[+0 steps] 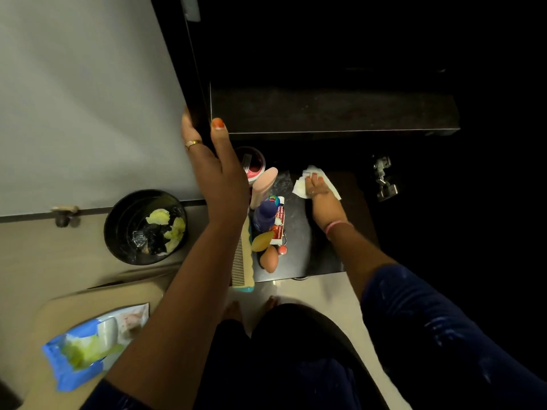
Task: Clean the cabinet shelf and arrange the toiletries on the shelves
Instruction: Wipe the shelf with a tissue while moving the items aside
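Wiping the lower shelf while the toiletries wait at its left edge.

Our right hand (318,186) presses a white wipe (302,184) flat on the dark lower shelf (352,232), fingers spread over it rather than gripping, which suits scrubbing. Our left hand (217,170), at ten o'clock from it, curls round the cabinet door edge (195,84), thumb inside, probably to hold the door open and steady us. The toiletries (a pink jar (254,167), pink tube (265,184), purple bottle (266,216), toothpaste (279,223), comb (242,261)) crowd at nine o'clock of the wipe, seemingly pushed aside to bare the surface. The upper shelf (334,113) lies at twelve o'clock; a black bin (118,229) holding used wipes sits at nine o'clock.
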